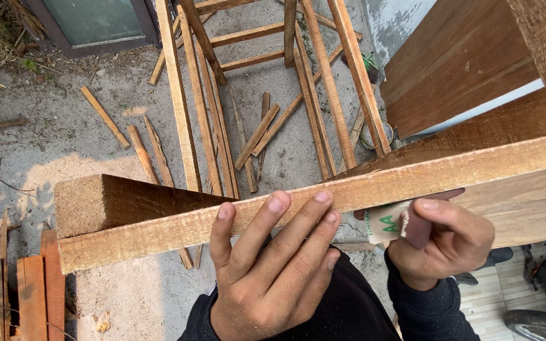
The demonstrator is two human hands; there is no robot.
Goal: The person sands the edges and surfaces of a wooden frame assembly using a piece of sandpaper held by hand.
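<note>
Hands are seen lowest and nearest in the view, both in dark sleeves. The left hand (273,265) is laid flat and open, its 4 fingers (285,221) spread and pressed against the near face of a long pale wooden beam (159,233); nothing is gripped by it. Just to its right, the right hand (440,243) is closed around a folded piece of sandpaper (399,222), reddish-brown on the grit side and pale with green print on the back, which is held against the same near face of the beam. The beam is run across the view directly above both hands, from far left of the left hand to beyond the right hand, rising slightly toward the right. A darker, rough-sawn end (86,205) is shown up and to the left of the left hand. Behind the right hand, wider brown planks (456,69) are stacked. Beyond the left hand's fingertips, a frame of thin wooden slats (254,57) is stood on sandy concrete ground (71,139), with short offcuts (105,117) scattered farther left. Farthest from the hands, a dark-framed glass panel (96,22) is seen at the upper left.
</note>
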